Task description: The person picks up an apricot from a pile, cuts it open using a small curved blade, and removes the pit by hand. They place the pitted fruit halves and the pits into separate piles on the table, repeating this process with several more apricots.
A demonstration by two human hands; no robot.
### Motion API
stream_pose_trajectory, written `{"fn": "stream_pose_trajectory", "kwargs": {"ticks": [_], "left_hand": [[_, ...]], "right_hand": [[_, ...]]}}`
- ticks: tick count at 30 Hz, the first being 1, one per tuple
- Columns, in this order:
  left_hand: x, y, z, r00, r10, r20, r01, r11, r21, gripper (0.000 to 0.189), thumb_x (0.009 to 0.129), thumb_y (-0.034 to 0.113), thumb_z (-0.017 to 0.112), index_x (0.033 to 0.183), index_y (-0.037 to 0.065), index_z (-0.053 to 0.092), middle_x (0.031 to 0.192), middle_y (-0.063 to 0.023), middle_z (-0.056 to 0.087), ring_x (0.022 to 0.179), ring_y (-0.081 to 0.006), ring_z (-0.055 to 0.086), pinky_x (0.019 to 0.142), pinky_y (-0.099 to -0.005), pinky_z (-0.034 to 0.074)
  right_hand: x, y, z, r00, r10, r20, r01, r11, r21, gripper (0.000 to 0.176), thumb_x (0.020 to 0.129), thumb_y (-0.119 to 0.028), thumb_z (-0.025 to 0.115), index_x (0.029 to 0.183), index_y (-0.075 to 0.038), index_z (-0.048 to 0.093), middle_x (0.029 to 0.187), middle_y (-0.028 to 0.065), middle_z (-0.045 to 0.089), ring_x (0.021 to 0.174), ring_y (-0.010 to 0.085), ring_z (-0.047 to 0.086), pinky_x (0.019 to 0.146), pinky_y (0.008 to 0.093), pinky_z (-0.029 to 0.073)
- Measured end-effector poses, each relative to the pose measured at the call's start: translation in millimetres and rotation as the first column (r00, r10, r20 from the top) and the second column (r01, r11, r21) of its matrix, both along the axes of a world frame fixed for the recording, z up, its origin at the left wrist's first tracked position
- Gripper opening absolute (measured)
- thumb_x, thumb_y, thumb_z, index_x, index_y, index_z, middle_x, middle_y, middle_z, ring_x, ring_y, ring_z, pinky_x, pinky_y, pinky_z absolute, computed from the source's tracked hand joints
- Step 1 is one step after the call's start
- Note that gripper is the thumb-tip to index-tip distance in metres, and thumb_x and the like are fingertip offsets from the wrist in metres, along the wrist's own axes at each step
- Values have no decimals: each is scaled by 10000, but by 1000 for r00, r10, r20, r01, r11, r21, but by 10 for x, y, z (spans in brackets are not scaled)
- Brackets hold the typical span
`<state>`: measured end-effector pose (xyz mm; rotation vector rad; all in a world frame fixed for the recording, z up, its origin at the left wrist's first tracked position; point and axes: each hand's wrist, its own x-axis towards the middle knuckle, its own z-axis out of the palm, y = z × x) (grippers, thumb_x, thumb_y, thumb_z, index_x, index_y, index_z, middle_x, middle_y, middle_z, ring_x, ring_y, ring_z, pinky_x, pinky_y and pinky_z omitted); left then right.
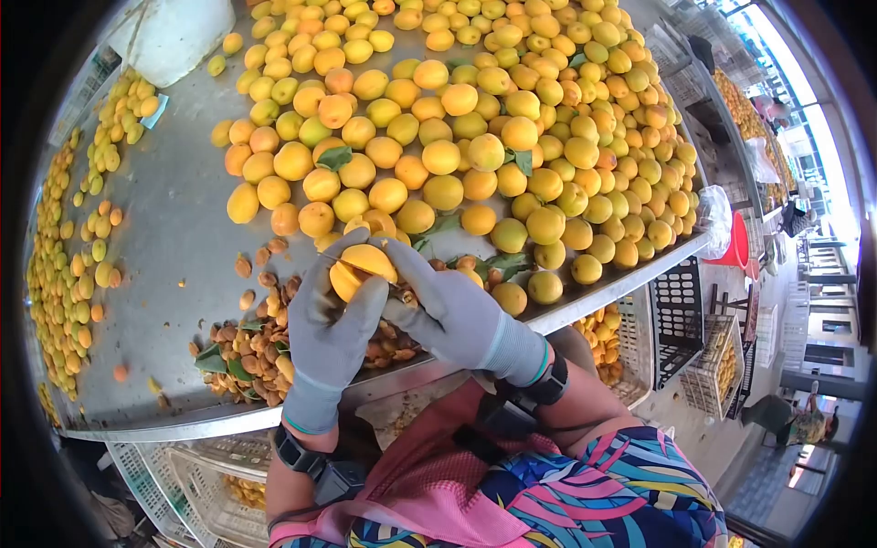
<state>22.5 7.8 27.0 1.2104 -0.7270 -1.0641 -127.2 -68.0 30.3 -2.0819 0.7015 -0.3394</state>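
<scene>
Both my hands wear grey gloves and meet around an apricot [367,263] over the table's near edge. My left hand [334,324] grips the fruit from the left, thumb below it and fingers behind. From the right, my right hand [452,315] closes on the same apricot. A dark cut line splits the fruit's orange flesh. A small brownish, shiny piece [407,296] shows by my right thumb; I cannot tell what it is. Below my hands lies a heap of brown apricot pits [251,352] mixed with green leaves.
Whole apricots [475,119] cover the metal table [174,228] ahead and right, with more apricots [68,283] along its left side. A white container [178,36] stands far left. Crates [215,484] sit underneath; a black crate [678,320] and red bucket [734,245] are at right.
</scene>
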Motion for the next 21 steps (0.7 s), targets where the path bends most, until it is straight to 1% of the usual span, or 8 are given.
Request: {"fn": "stream_pose_trajectory", "kwargs": {"ticks": [4, 5, 6, 7, 9, 10, 14, 21], "left_hand": [[82, 51, -105, 983, -81, 164, 87, 996, -30, 496, 882, 35, 597, 1348, -32, 440, 1191, -101, 583, 1030, -129, 581, 862, -277, 498], [52, 52, -70, 995, -93, -27, 92, 996, -16, 505, 898, 158, 575, 1346, -31, 439, 1195, -110, 588, 1048, -151, 581, 872, -286, 495], [33, 47, -40, 971, -99, -217, 101, 995, -3, 543, 913, 281, 552, 1344, -30, 437, 1199, -119, 592, 1065, -173, 581, 882, -295, 492], [79, 52, -50, 971, -101, -216, 102, 995, -5, 543, 913, 281, 552, 1344, -30, 437, 1199, -119, 592, 1065, -173, 581, 882, -295, 492], [223, 58, -77, 789, -236, -568, 261, 965, -38, 586, 907, 337, 517, 1363, -15, 414, 1169, -131, 600, 1027, -185, 596, 797, -283, 514], [187, 39, -73, 870, -127, -477, 183, 980, 74, 689, 892, 432, 476, 1432, 28, 338, 1222, -145, 574, 823, -183, 652, 645, -271, 499], [245, 50, -43, 903, -190, -386, 222, 974, 38, 669, 882, 377, 512, 1431, 36, 343, 1251, -139, 556, 878, -200, 645, 694, -281, 505], [194, 34, -69, 880, -94, -466, 87, 996, -37, 574, 875, 84, 517, 1419, 10, 347, 1333, -169, 502, 1155, -282, 568, 891, -340, 490]], "right_hand": [[-23, -108, 26, 989, -46, 143, 11, 971, 238, 549, 963, -291, 516, 1397, -13, 326, 746, 136, 610, 612, 287, 600, 577, 381, 471], [-24, -139, 39, 978, -66, 197, -2, 945, 328, 511, 981, -307, 496, 1388, -31, 357, 738, 94, 607, 591, 232, 587, 580, 360, 471], [68, -140, -8, 903, -92, 419, 27, 987, 158, 486, 992, -346, 483, 1371, -55, 401, 740, 7, 589, 579, 139, 523, 575, 325, 464], [25, -146, 28, 903, -92, 420, 28, 987, 156, 486, 992, -346, 483, 1371, -55, 401, 740, 7, 589, 579, 139, 523, 575, 325, 464], [-96, -172, 180, 960, -225, 169, 60, 751, 658, 493, 989, -359, 496, 1367, -52, 418, 764, -30, 576, 607, 81, 497, 564, 272, 437], [-125, -182, 201, 960, -222, 171, 57, 752, 657, 493, 989, -359, 496, 1367, -52, 418, 764, -30, 576, 607, 81, 497, 564, 272, 437], [-166, -205, 256, 973, -217, 78, 95, 686, 722, 497, 977, -354, 525, 1363, -56, 435, 726, -52, 517, 572, 28, 441, 499, 201, 356], [-184, -221, 181, 983, -182, 6, 149, 821, 551, 505, 967, -375, 527, 1338, -38, 458, 736, -32, 503, 610, 37, 440, 525, 206, 362]]}}
